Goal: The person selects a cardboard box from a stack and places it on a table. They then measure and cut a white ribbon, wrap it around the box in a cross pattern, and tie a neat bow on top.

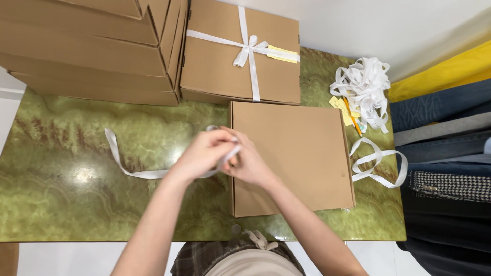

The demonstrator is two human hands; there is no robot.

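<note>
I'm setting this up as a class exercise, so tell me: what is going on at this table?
A person works at a green table, both hands together at the left edge of a plain box. The left hand and right hand pinch a white ribbon, whose free end trails left across the table. More ribbon loops out from the box's right side. Behind it sits a tied box with a finished bow, beside a stack of boxes. A ribbon pile lies at the right.
</note>
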